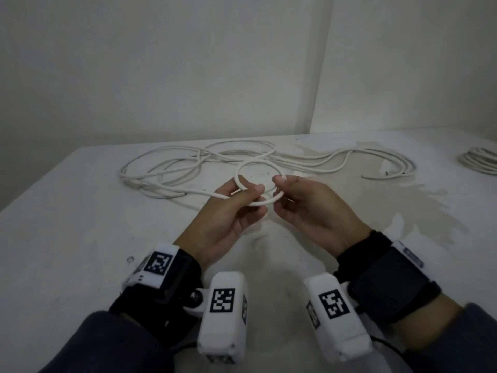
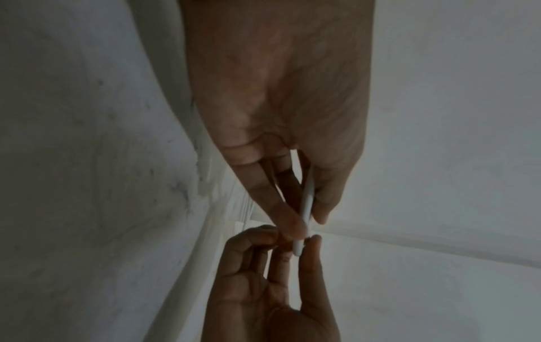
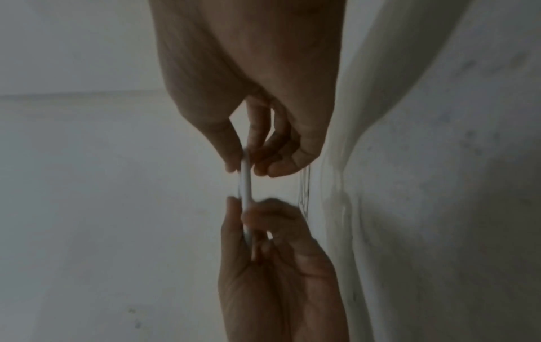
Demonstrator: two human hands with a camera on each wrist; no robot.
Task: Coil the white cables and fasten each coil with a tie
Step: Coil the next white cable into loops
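Observation:
A long white cable [image 1: 188, 162] sprawls in loose loops across the far part of the table. Its near end forms one small loop [image 1: 252, 164] held up between both hands. My left hand [image 1: 242, 196] pinches the loop's left side between thumb and fingers. My right hand [image 1: 279, 189] pinches the right side. In the left wrist view the cable [image 2: 306, 203] runs between my left thumb and fingers, with the right hand [image 2: 281, 277] below it. In the right wrist view the cable [image 3: 245, 182] spans between the two hands, edge on.
A second white cable coil [image 1: 481, 164] lies at the table's far right edge. The white table [image 1: 67, 238] has a stained, peeling patch [image 1: 403, 211] on the right. Pale walls meet in a corner behind the table.

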